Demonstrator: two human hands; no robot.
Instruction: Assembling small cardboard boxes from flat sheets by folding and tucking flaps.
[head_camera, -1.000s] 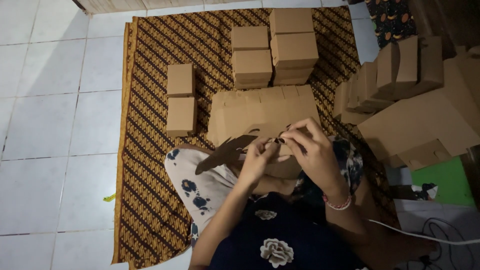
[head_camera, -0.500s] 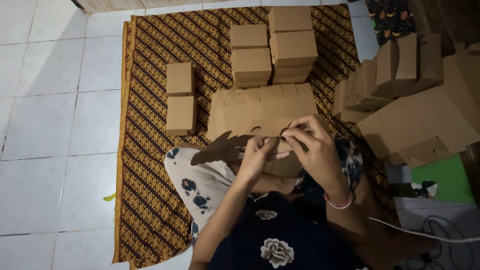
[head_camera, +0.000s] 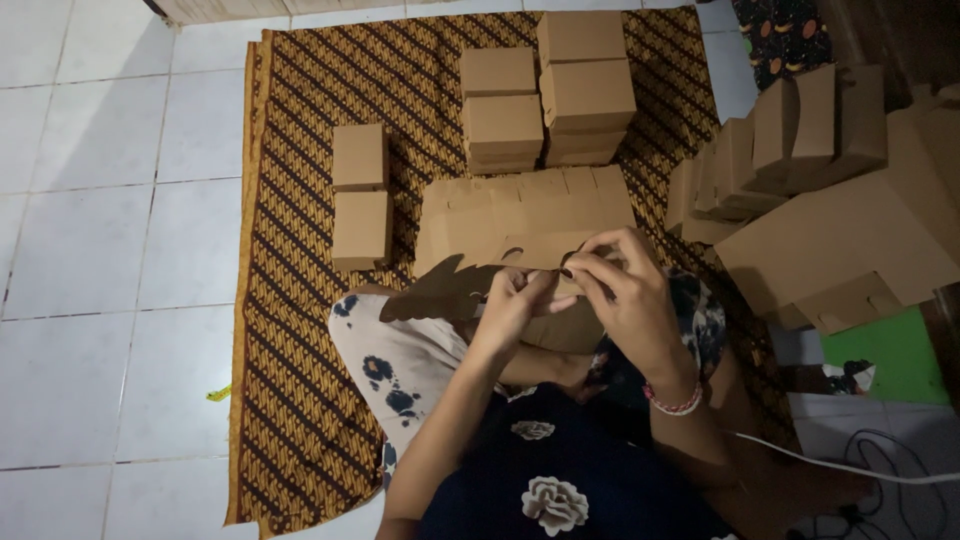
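Observation:
I sit on a brown patterned mat (head_camera: 300, 380) and hold a flat brown cardboard box blank (head_camera: 445, 288) over my lap. My left hand (head_camera: 515, 300) grips its middle from below. My right hand (head_camera: 625, 290) pinches a flap at its right end, fingers curled over the edge. Right behind the hands lies a stack of flat cardboard blanks (head_camera: 525, 215) on the mat.
Folded brown boxes stand in a stack of several (head_camera: 545, 95) at the back and a pair (head_camera: 360, 195) to the left. More cardboard pieces (head_camera: 830, 200) pile up at the right. A white cable (head_camera: 850, 468) runs along the floor at lower right. White tiles (head_camera: 100, 250) lie left.
The cardboard blank has tilted and shifted slightly in my hands; my fingers have worked along its flap. Everything else stays put.

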